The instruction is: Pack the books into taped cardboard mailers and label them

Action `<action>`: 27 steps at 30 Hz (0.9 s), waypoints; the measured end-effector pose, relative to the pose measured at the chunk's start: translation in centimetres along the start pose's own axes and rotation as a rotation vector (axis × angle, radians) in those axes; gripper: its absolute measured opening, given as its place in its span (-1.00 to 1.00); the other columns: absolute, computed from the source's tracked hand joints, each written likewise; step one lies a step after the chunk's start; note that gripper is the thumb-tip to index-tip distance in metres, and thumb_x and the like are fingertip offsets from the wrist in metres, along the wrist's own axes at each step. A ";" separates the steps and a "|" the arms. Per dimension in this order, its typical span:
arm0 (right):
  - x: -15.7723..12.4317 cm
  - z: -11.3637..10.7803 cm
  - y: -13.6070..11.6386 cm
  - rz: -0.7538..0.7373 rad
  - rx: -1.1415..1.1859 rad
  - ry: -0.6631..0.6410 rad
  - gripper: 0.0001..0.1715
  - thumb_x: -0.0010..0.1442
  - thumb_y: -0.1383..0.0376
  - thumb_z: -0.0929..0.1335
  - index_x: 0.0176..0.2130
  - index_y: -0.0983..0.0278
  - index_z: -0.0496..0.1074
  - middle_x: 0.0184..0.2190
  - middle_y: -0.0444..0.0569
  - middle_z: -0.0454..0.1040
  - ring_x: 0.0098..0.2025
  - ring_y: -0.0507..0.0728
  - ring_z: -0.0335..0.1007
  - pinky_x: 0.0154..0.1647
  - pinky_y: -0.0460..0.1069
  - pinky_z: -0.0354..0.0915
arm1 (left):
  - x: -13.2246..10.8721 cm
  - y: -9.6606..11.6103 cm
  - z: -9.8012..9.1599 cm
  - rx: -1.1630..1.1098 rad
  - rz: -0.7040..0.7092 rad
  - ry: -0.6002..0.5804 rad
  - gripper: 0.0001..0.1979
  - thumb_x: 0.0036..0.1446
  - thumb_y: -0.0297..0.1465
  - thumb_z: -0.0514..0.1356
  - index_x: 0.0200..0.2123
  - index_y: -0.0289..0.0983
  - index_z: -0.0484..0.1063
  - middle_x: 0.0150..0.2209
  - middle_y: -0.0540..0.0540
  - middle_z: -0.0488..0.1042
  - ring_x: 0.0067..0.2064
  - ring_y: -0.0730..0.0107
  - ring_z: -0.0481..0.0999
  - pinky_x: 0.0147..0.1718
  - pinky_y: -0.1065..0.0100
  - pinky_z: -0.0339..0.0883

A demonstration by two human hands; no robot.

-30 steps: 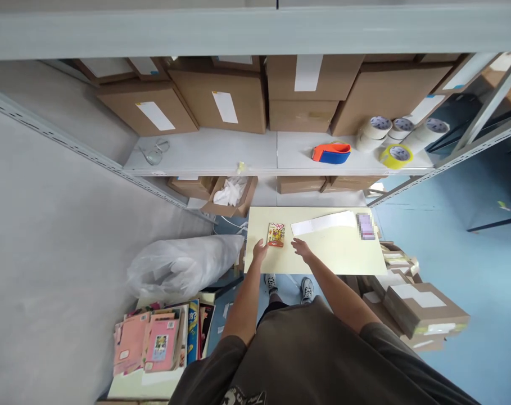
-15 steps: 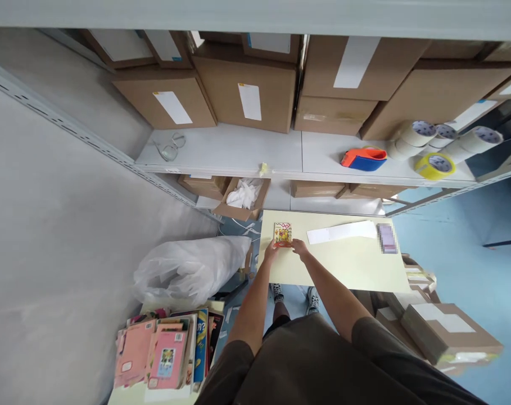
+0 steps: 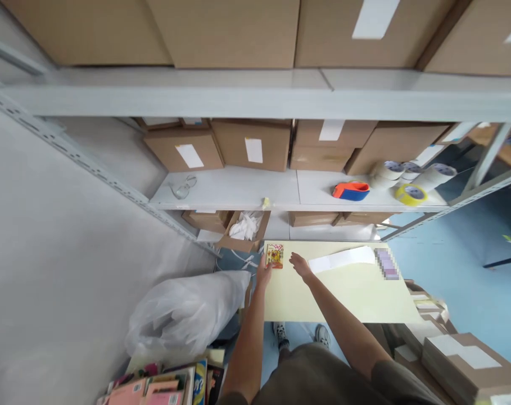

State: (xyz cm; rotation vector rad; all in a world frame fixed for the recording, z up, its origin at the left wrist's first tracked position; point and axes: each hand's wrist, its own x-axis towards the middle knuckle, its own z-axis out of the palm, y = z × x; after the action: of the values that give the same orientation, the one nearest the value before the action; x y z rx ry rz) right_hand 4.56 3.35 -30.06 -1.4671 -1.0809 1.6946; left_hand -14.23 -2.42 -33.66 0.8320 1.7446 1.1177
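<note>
A small, colourful picture book (image 3: pixel 275 255) is at the left end of the pale yellow table (image 3: pixel 322 301). My left hand (image 3: pixel 263 274) grips its lower left edge, with the thumb over the cover. Apart from the book, just to its right, my right hand (image 3: pixel 300 265) is open and holds nothing. A long white paper strip (image 3: pixel 343 258) lies beyond that hand, and a blurred purple item (image 3: pixel 387 264) is at the table's right end.
Behind the table stands a shelf (image 3: pixel 238 188) with cardboard boxes (image 3: pixel 254 152), tape rolls (image 3: pixel 411 194) and glasses (image 3: pixel 183 187). To my left are a big plastic bag (image 3: pixel 188 309) and stacked books (image 3: pixel 154 388). Cartons (image 3: pixel 461 360) are piled at the right.
My right hand has let go of the book and moved away to the right. My left hand has shifted to the book's left side. The camera view has tilted up.
</note>
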 end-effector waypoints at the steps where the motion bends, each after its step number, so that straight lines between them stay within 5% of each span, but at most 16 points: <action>1: -0.3 -1.0 -1.2 0.001 -0.011 0.014 -0.19 -0.12 -0.09 0.61 0.08 0.14 0.61 0.07 0.19 0.63 0.20 0.47 0.50 0.18 0.31 0.39 | -0.1 1.0 -0.3 -0.024 -0.017 0.035 -0.33 0.31 -0.26 0.29 0.43 -0.17 0.23 0.41 -0.28 0.36 0.44 -0.07 0.32 0.42 -0.04 0.19; 5: -2.0 -5.6 -6.8 -0.095 -0.029 0.039 -0.27 -0.01 -0.12 0.54 0.08 0.14 0.59 0.08 0.15 0.64 0.14 0.39 0.54 0.12 0.26 0.44 | -0.2 6.7 -0.7 -0.069 0.110 0.124 -0.26 0.26 -0.13 0.33 0.45 -0.07 0.25 0.41 -0.23 0.37 0.45 -0.06 0.32 0.37 0.00 0.31; 8: -3.5 -9.5 -10.4 -0.253 -0.028 0.118 -0.30 0.06 -0.12 0.50 0.10 0.14 0.59 0.11 0.13 0.63 0.14 0.36 0.54 0.14 0.24 0.44 | -0.1 11.9 0.4 -0.039 0.254 0.064 -0.26 0.30 -0.14 0.29 0.48 -0.02 0.20 0.40 -0.20 0.39 0.46 -0.03 0.31 0.33 0.01 0.36; 12: -5.3 -14.9 -13.2 -0.376 -0.052 0.275 -0.39 0.12 -0.06 0.50 0.09 0.11 0.60 0.17 0.10 0.60 0.19 0.36 0.52 0.25 0.26 0.38 | -0.4 18.1 4.6 0.004 0.431 -0.038 -0.35 0.40 -0.14 0.16 0.49 -0.04 0.19 0.47 -0.15 0.29 0.47 0.08 0.28 0.35 0.11 0.34; 17: -6.0 -21.9 -15.5 -0.435 -0.014 0.308 -0.39 0.13 -0.03 0.50 0.13 0.10 0.59 0.24 0.08 0.56 0.24 0.39 0.50 0.27 0.27 0.38 | -1.6 23.2 12.1 0.045 0.542 -0.114 -0.39 0.40 -0.17 0.16 0.46 -0.10 0.24 0.49 -0.14 0.24 0.50 0.09 0.21 0.44 0.09 0.19; 22: -3.0 -27.6 -18.4 -0.507 0.003 0.270 -0.40 0.15 0.01 0.49 0.14 0.13 0.60 0.20 0.10 0.59 0.26 0.41 0.48 0.25 0.26 0.42 | -2.8 26.4 18.8 0.113 0.624 -0.099 -0.40 0.40 -0.18 0.14 0.45 -0.11 0.26 0.47 -0.13 0.29 0.49 0.12 0.24 0.46 0.07 0.15; 27: 3.3 -29.2 -23.2 -0.593 -0.091 0.183 -0.42 0.16 0.12 0.47 0.17 0.10 0.58 0.22 0.07 0.56 0.27 0.38 0.47 0.21 0.22 0.46 | -3.1 28.3 21.7 0.216 0.731 0.039 -0.44 0.34 -0.18 0.19 0.38 -0.07 0.38 0.43 -0.15 0.34 0.48 0.07 0.26 0.47 0.02 0.14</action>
State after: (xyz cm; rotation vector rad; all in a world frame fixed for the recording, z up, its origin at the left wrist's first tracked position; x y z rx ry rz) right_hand 31.69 21.81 -12.05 -1.1671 -1.3374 1.0887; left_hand 9.04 12.73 -11.05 1.6757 1.6450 1.4168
